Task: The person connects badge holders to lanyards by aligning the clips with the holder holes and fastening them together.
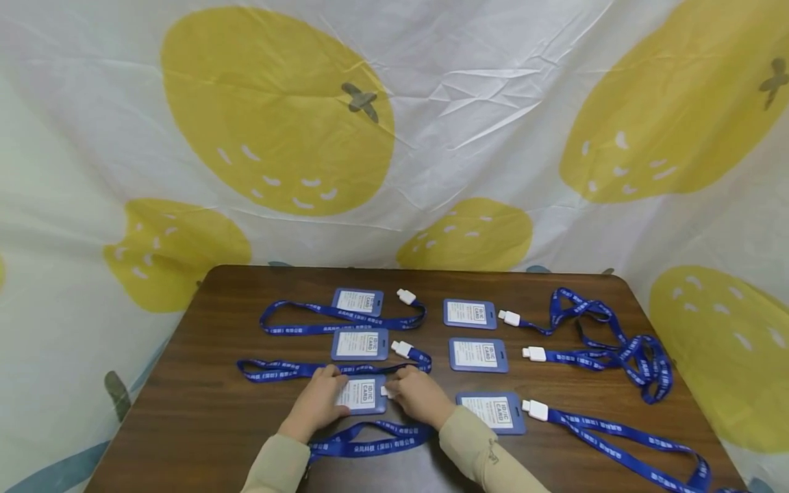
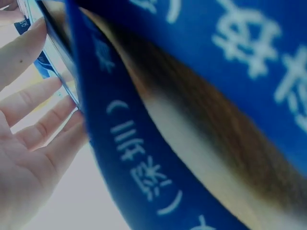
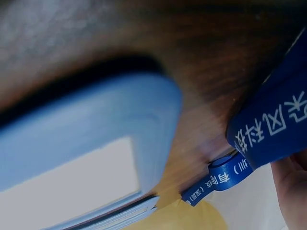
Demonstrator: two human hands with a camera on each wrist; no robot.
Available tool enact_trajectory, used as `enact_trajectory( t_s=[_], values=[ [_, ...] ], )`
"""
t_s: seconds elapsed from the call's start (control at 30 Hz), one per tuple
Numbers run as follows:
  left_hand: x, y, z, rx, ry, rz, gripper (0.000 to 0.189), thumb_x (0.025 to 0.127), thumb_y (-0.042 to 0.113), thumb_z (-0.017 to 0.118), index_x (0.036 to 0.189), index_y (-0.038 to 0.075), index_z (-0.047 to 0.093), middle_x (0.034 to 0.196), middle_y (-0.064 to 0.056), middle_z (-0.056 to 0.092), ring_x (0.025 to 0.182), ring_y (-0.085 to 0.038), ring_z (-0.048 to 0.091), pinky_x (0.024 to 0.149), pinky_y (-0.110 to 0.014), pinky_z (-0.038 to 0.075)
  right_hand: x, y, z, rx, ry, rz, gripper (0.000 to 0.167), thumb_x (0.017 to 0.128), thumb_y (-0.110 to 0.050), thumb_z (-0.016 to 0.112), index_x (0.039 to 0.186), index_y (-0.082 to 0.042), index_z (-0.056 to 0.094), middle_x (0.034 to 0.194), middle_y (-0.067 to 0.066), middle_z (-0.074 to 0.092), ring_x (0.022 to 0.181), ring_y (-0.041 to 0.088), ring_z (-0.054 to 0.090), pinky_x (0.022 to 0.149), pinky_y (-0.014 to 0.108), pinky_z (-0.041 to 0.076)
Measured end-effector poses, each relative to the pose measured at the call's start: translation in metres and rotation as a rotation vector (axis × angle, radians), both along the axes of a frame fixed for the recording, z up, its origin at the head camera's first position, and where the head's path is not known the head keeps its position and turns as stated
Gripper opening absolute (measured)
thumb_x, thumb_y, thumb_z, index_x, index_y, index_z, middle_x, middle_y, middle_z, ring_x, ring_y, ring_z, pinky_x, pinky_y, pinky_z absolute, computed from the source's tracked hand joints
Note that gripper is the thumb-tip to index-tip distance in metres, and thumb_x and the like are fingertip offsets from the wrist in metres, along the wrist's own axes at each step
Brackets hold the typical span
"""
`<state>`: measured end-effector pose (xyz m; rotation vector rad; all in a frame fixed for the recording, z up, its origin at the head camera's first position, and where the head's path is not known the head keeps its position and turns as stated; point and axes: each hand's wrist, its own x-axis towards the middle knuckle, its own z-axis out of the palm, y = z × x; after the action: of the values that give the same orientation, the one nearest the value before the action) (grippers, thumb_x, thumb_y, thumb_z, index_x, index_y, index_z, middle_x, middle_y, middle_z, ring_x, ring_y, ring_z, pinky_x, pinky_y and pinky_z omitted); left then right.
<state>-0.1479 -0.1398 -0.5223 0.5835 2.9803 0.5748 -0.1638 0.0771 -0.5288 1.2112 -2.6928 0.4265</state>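
Observation:
My left hand (image 1: pixel 314 402) grips a blue ID card holder (image 1: pixel 368 397) by its long edges, thumb on the near side and fingers on the far side. Beside the holder's slotted end, my right hand (image 1: pixel 422 397) pinches a white lanyard clip (image 1: pixel 385 391), mostly covered by the fingers. The clip's blue lanyard (image 1: pixel 382 449) loops on the table between the forearms. In the left wrist view, this strap (image 2: pixel 139 163) crosses in front, with the left hand (image 2: pixel 33 129) at the left. Blue strap (image 3: pixel 273 127) hides most of the right hand (image 3: pixel 290 187) in the right wrist view.
Two card holders (image 1: pixel 360 344) with looped lanyards (image 1: pixel 277 370) lie beyond my hands on the brown table (image 1: pixel 185 424). At the right, three holders (image 1: pixel 478 355) lie in a column, each with a white clip (image 1: pixel 535 354) and lanyard beside it. A lemon-print cloth (image 1: pixel 419 137) hangs behind.

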Motion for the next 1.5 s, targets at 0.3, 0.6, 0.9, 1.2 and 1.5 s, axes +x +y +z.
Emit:
enact_trajectory(
  t_s=[0.3,0.6,0.9,1.2,1.5],
  values=[
    [0.006,0.004,0.003,-0.027,0.037,0.007,0.045,0.064,0.011,0.08,0.103,-0.006,0.063,0.1,-0.017,0.055,0.094,-0.033,0.048,0.08,-0.043,0.046,0.002,0.004,0.003,0.01,0.005,-0.007,0.008,0.075,-0.004,0.068,0.083,-0.007,0.067,0.084,0.005,0.064,0.078,0.02,0.06,0.072,0.029,0.05],
    [0.013,0.002,0.008,-0.003,0.094,0.045,0.035,0.074,0.012,0.07,0.103,-0.007,0.062,0.104,-0.021,0.058,0.102,-0.037,0.051,0.086,-0.047,0.045,0.006,0.011,0.006,-0.053,0.006,-0.049,0.017,0.077,-0.007,0.068,0.093,-0.002,0.07,0.093,0.007,0.065,0.087,0.021,0.06,0.079,0.031,0.049],
    [0.013,0.003,0.007,0.066,0.187,0.09,0.015,0.076,0.009,0.068,0.088,0.0,0.065,0.088,-0.012,0.063,0.086,-0.028,0.059,0.076,-0.041,0.049,-0.006,0.02,0.014,-0.191,0.104,-0.102,0.003,0.075,-0.006,0.07,0.077,-0.006,0.068,0.073,0.001,0.061,0.07,0.016,0.058,0.064,0.029,0.049],
    [0.013,0.002,0.004,0.074,0.202,0.104,0.01,0.077,0.01,0.068,0.083,0.003,0.065,0.083,-0.01,0.063,0.082,-0.027,0.06,0.072,-0.041,0.05,-0.021,0.022,0.02,-0.197,0.039,-0.227,0.01,0.073,-0.007,0.071,0.068,-0.009,0.063,0.066,-0.001,0.057,0.061,0.015,0.054,0.057,0.031,0.046],
    [0.015,0.005,0.004,0.079,0.144,0.11,0.012,0.078,0.009,0.068,0.088,0.003,0.066,0.088,-0.011,0.064,0.086,-0.027,0.06,0.073,-0.041,0.05,-0.035,0.019,0.019,-0.15,0.032,-0.258,0.008,0.072,-0.007,0.071,0.069,-0.007,0.064,0.064,0.002,0.056,0.059,0.02,0.056,0.054,0.035,0.047]
  ],
)
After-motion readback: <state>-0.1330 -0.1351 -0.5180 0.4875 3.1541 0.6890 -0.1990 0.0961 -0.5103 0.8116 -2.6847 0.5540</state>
